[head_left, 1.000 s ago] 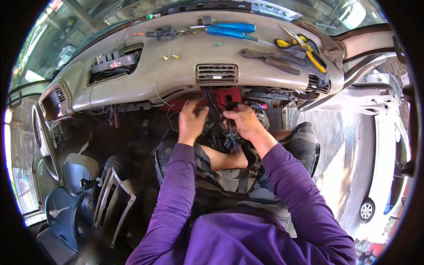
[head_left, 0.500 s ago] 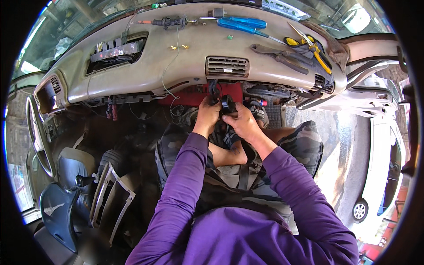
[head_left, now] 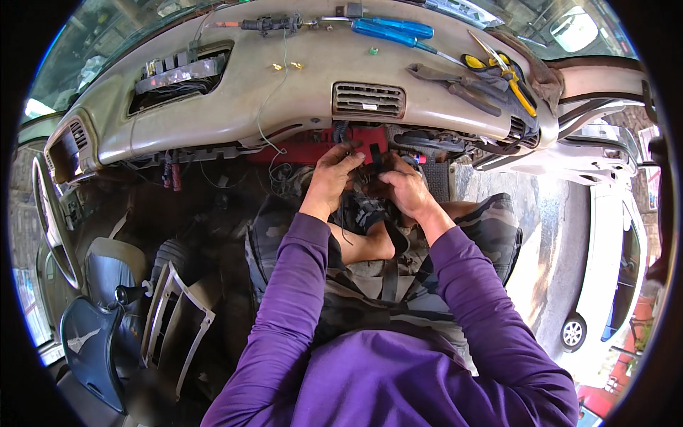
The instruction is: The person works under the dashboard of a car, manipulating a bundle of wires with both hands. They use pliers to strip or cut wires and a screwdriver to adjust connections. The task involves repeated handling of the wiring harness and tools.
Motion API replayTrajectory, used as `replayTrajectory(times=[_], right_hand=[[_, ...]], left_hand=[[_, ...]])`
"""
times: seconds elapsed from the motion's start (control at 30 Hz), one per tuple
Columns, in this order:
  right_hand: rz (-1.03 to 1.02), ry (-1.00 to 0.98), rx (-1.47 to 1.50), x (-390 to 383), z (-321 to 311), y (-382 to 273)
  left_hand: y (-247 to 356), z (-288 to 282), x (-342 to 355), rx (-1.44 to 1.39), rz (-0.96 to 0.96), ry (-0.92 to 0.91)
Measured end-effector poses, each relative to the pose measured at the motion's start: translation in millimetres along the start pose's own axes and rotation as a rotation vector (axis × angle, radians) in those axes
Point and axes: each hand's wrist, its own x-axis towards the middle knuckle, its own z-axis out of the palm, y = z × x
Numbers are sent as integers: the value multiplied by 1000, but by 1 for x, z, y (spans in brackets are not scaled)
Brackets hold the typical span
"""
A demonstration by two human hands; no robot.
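Note:
Below the dashboard's centre vent, my left hand is closed, its thumb and fingers pinched near dark wires beneath a black corrugated tube. My right hand curls its fingers round a roll of black tape, mostly hidden in the grip. A short black strip of tape shows upright between the two hands. A thin dark wire hangs below my left hand. Behind the hands lies a red panel with lettering.
The beige dashboard carries blue screwdrivers, yellow-handled pliers, dark pliers and small brass fittings. A thin loose wire runs over its edge. At left are a steering wheel and a trim frame.
My hands have moved a little apart, the left one leftward. The tape roll's round face, visible earlier, has turned away, and a black strip now stands between the hands. The view has shifted slightly.

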Motion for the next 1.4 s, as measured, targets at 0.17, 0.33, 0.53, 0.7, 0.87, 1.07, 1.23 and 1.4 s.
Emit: replayTrajectory(times=[0.17, 0.33, 0.53, 0.7, 0.87, 1.07, 1.23, 1.4], right_hand=[[-36, 56, -281, -3, 10, -8], [-200, 100, -730, -1, 2, -5], [-396, 94, -997, 2, -8, 7], [-128, 123, -868, -9, 6, -14], [-185, 157, -800, 10, -31, 19], [-595, 201, -1240, 17, -35, 25], [-215, 269, -1144, 0, 7, -16], [-99, 162, -1280, -5, 9, -31]], left_hand=[[-3, 8, -2, 97, 98, 40], [0, 11, -2, 155, 88, 24], [-13, -7, 12, 280, 130, 127], [-15, -3, 11, 555, 252, 219], [-10, 1, 9, 504, 255, 112], [-11, -1, 10, 602, 302, 75], [-7, -2, 3, 697, 263, 106], [-7, -3, 4, 875, 234, 106]])
